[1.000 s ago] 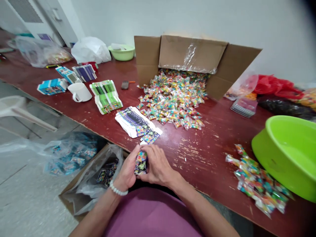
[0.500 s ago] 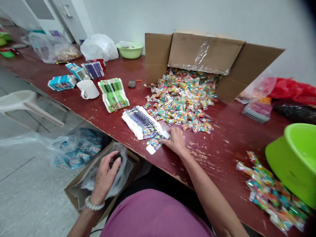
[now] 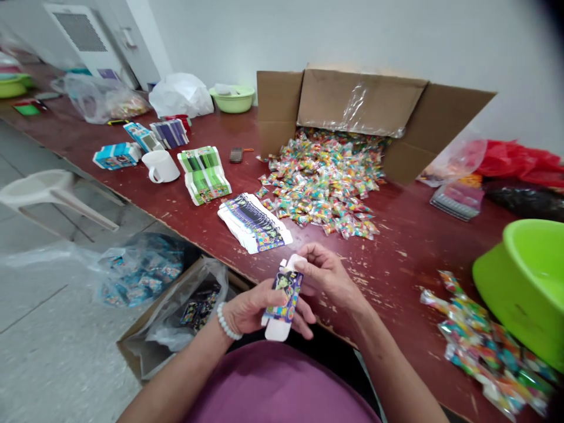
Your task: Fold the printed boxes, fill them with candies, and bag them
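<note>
A small purple printed candy box (image 3: 286, 291) with white end flaps sticking out is between my two hands, near the table's front edge. My left hand (image 3: 259, 305), with a beaded bracelet at the wrist, is wrapped round its lower part. At the top, the thumb and fingers of my right hand (image 3: 328, 273) pinch a white flap. Just beyond lies a fanned stack of flat purple boxes (image 3: 253, 223). Behind it, a heap of wrapped candies (image 3: 326, 182) spills from a cardboard carton (image 3: 361, 100).
Green flat boxes (image 3: 204, 176), a white mug (image 3: 161, 167) and blue boxes (image 3: 117, 156) stand at the left. A bright green basin (image 3: 524, 282) is at the right by more candies (image 3: 484, 346). Below the table edge sits a lined carton (image 3: 150, 343) holding dark packs.
My right hand has taken a box from the purple stack and brought it toward me. My left hand has come up from above the lined carton and now grips the box too.
</note>
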A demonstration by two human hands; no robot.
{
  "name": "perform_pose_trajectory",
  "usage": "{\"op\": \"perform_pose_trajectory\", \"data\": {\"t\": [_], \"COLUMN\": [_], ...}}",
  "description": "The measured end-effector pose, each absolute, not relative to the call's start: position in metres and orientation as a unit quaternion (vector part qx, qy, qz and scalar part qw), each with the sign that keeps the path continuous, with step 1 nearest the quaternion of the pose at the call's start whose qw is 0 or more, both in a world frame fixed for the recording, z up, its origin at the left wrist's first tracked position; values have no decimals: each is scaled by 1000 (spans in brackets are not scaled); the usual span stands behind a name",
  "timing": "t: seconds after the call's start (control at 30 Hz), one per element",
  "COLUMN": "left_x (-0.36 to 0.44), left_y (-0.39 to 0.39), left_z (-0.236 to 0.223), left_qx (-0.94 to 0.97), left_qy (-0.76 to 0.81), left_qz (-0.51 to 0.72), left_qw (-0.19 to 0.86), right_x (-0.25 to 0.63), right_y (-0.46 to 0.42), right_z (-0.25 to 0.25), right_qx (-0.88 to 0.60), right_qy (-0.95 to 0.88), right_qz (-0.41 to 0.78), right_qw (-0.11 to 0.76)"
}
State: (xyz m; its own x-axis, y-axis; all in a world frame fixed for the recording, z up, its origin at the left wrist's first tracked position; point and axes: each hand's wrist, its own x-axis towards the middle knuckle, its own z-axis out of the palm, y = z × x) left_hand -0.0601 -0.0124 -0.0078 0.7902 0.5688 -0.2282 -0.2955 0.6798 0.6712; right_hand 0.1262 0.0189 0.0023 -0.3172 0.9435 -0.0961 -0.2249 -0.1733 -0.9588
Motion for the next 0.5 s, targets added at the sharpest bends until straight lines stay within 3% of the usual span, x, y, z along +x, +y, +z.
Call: {"op": "perform_pose_trajectory", "data": {"t": [0.2, 0.5], "left_x": [-58, -56], "left_y": [-20, -19], "left_z": [-11, -5], "left_qx": [325, 360], "left_qy": [243, 350], "left_qz": [285, 318], "left_qw": [869, 804], "right_x": [117, 112], "right_y": [4, -12], "right_z": [1, 1], "right_qx": [-355, -349], "right_qy": [-407, -405], "right_qz": [704, 733], "right_qw": [462, 421]}}
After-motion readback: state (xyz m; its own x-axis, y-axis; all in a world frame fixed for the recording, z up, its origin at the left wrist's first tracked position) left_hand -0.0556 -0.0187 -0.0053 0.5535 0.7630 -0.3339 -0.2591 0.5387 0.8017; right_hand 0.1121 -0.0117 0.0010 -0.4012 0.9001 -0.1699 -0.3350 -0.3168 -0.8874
